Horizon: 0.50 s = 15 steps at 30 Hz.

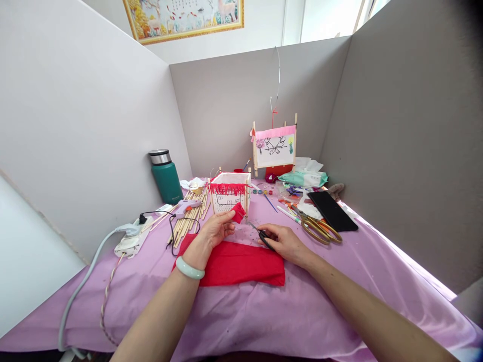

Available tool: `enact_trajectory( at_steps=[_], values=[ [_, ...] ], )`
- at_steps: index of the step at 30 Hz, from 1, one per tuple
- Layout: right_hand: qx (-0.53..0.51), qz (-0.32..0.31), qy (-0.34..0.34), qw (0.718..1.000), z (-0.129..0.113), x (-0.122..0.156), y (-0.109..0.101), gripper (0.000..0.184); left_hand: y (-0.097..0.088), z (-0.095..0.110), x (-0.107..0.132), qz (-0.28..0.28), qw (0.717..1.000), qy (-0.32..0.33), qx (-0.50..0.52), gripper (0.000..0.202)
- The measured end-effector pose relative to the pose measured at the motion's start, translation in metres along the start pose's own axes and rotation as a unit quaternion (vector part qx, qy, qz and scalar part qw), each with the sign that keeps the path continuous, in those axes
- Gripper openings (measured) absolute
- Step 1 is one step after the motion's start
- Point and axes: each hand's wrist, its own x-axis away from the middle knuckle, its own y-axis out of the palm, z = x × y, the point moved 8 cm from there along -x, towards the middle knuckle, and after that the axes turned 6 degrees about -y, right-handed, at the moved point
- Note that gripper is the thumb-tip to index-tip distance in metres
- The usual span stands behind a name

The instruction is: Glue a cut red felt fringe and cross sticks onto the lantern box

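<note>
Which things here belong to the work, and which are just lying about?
In use: left hand, red paper scrap, right hand, black-handled scissors, red paper sheet, fringed paper box.
Lying about: green flask, glue gun, gold-handled scissors, black tablet.

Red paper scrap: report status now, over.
Left hand pinching red paper scrap. Right hand on black-handled scissors, tips near scrap. Red paper sheet below; paper lantern box just beyond.

On the table cloth (241,322), a paper lantern (229,193) stands in the middle, and a second lantern (274,148) stands behind it. At left is a thermos bottle (166,176), with wooden sticks (190,216) before it. At right, scissors (319,229) lie beside a phone (332,211).
</note>
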Motion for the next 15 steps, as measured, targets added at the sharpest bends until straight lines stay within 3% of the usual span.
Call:
enact_trajectory(
  at_steps=[4, 15],
  values=[
    [0.0, -0.003, 0.005, 1.0, 0.0004, 0.0002, 0.0007, 0.032, -0.003, -0.0019, -0.0003, 0.019, 0.998, -0.017, 0.051, 0.007],
    [-0.003, -0.006, -0.01, 1.0, -0.0046, 0.0006, 0.0016, 0.033, -0.003, -0.0019, -0.0022, 0.015, 0.999, -0.012, 0.042, 0.01]
  ],
)
